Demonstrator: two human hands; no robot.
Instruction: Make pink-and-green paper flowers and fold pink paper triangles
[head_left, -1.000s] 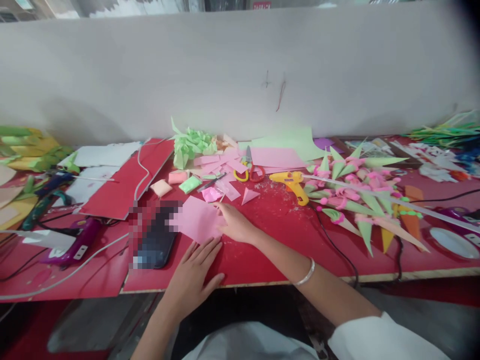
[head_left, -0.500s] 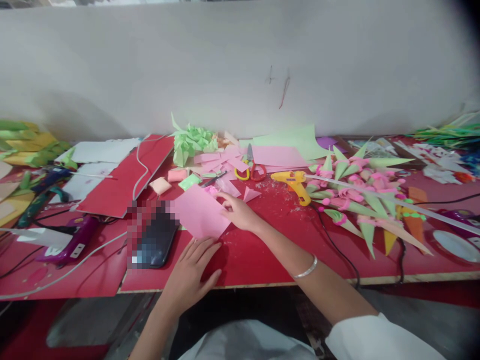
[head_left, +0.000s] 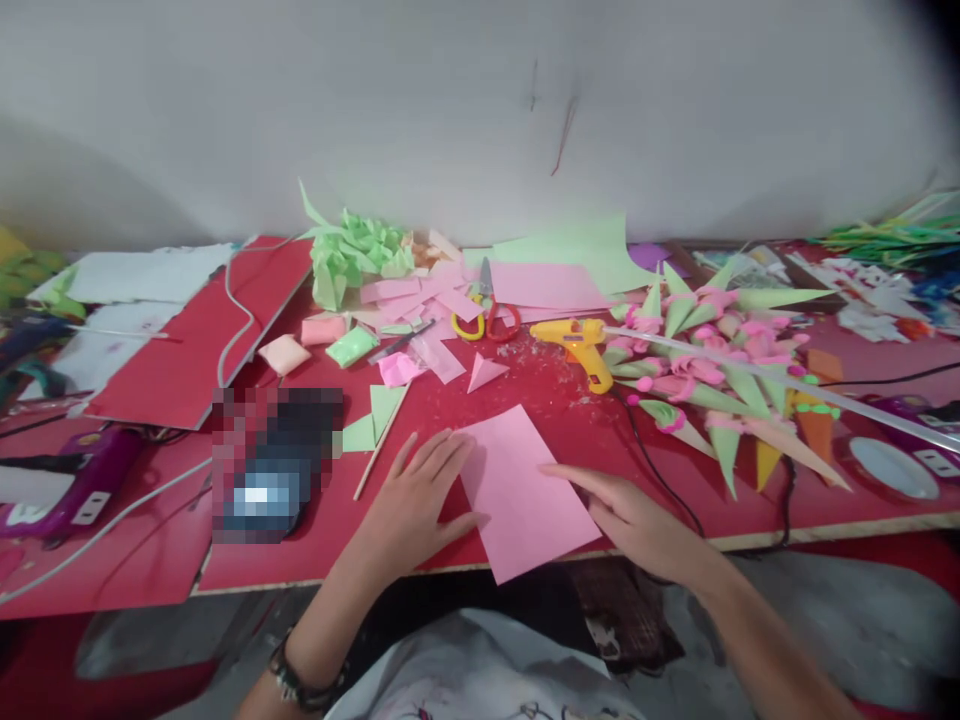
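A pink paper sheet (head_left: 521, 500) lies in front of me, its near corner reaching past the table's front edge. My left hand (head_left: 416, 500) rests flat at the sheet's left edge, fingers stretched and thumb apart. At the right edge, my right hand (head_left: 626, 510) grips the sheet, with the index finger reaching over its top and the other fingers curled; the thumb is hidden. Beyond my left hand are a thin stick (head_left: 382, 440) and green paper pieces (head_left: 384, 412). A small folded pink paper triangle (head_left: 486, 372) lies beyond the sheet.
A yellow glue gun (head_left: 581, 345) sits right of the scissors (head_left: 491, 310). Paper cones and flowers (head_left: 720, 370) are heaped at the right. A dark phone (head_left: 300, 440), partly pixelated, lies on the left. Pink paper strips (head_left: 412, 295) and crumpled green paper (head_left: 360, 255) are at the back.
The pink sheet has come toward me and right, down between my hands, uncovering the stick and green pieces. My right hand moved with it, to its right edge. My view has shifted.
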